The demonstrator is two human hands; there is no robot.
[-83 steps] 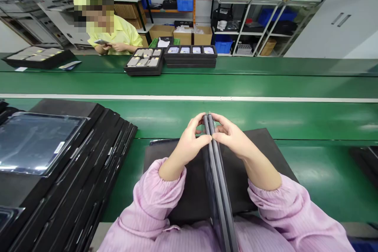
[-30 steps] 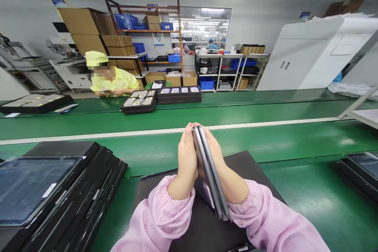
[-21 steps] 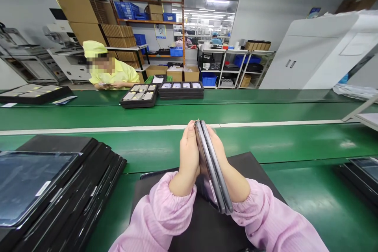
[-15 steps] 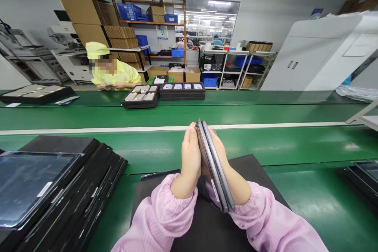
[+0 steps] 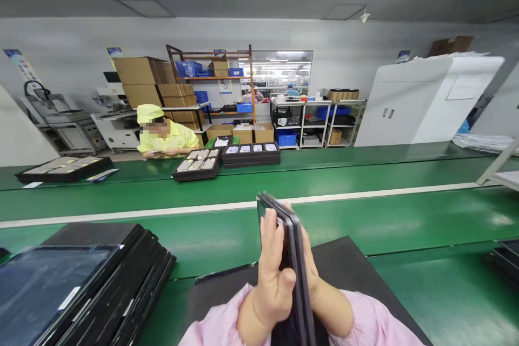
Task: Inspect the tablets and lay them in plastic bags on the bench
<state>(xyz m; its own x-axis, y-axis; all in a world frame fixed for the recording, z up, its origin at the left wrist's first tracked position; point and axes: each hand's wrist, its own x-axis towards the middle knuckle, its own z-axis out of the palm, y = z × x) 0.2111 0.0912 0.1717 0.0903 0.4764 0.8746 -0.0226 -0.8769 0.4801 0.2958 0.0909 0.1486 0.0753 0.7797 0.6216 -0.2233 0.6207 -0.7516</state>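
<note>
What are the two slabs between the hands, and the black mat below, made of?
Slabs: the left face seems glass or glossy plastic, catching reflections; the smooth dark rims could be plastic or metal. Mat: likely foam or rubber, being matte and evenly black.

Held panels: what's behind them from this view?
Part of the right hand shows past the panels, with black mat and green table beyond. Its palm and anything squarely behind the panels are covered.
</note>
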